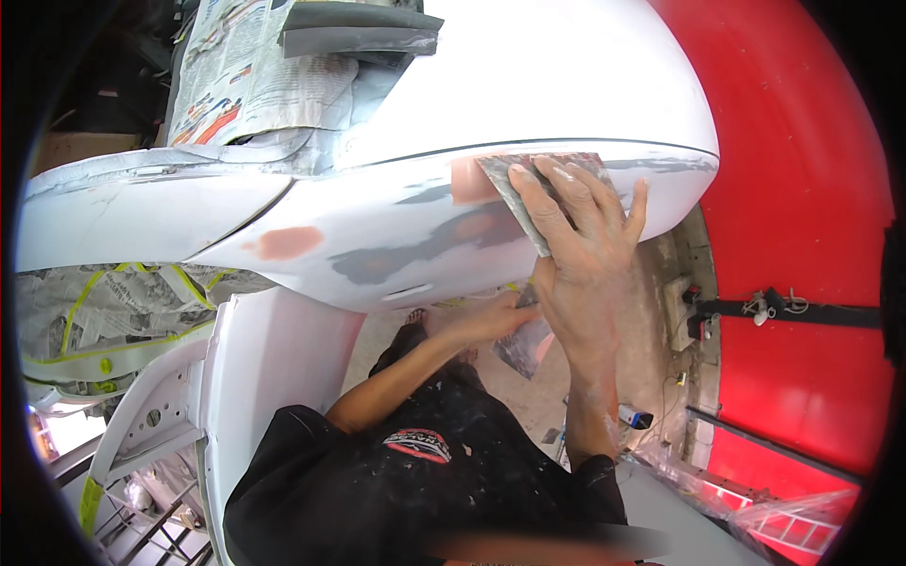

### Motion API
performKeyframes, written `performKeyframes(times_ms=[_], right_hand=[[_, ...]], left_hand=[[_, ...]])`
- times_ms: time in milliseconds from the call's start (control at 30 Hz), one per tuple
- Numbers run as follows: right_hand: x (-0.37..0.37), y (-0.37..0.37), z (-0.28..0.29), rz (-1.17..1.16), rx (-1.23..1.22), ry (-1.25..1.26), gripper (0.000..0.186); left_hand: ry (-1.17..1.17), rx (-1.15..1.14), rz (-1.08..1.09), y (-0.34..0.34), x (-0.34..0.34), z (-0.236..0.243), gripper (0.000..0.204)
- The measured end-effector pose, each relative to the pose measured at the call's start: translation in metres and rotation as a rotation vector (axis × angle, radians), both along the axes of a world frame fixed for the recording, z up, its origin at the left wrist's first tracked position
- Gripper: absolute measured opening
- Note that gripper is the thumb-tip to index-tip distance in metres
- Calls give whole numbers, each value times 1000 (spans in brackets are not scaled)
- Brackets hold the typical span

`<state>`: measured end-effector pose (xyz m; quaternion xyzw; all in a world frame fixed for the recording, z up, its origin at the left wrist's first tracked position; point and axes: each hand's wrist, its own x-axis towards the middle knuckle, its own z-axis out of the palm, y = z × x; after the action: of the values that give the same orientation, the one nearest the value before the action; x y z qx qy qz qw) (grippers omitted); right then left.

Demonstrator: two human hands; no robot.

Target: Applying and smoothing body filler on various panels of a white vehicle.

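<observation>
My right hand (pixel 587 231) presses a grey, dust-smeared sheet of sandpaper (pixel 518 208) against the side of a white-primed car body panel (pixel 396 203). Its fingers lie spread over the sheet, the outermost one on the panel itself. Below the panel's lower edge, my left hand (pixel 494 318) holds a second grey sheet (pixel 518 358) with pinkish dust on it, apparently sandpaper too. Grey patches (pixel 377 259) and a reddish patch (pixel 288 243) mark the panel left of my right hand. A pinkish square area (pixel 469 181) borders the sandpaper. Dust coats my right hand and forearm.
Newspaper masking (pixel 283 99) covers the opening at the upper left, with dark strips (pixel 363 28) on top. An open white door-like part (pixel 278 349) stands left of my body. A red wall (pixel 802 217) rises at right, with cables (pixel 769 307) on a dark rail.
</observation>
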<state>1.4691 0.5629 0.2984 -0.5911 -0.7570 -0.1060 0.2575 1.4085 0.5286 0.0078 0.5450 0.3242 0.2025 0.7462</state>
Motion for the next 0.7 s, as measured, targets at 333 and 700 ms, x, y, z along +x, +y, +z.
performKeyframes(times_ms=[333, 700], right_hand=[[-2, 2, -14, 11, -13, 8, 52], [0, -36, -75, 17, 102, 52, 41]], left_hand=[[-76, -73, 3, -1, -16, 47, 44], [-83, 41, 33, -7, -29, 59, 41]])
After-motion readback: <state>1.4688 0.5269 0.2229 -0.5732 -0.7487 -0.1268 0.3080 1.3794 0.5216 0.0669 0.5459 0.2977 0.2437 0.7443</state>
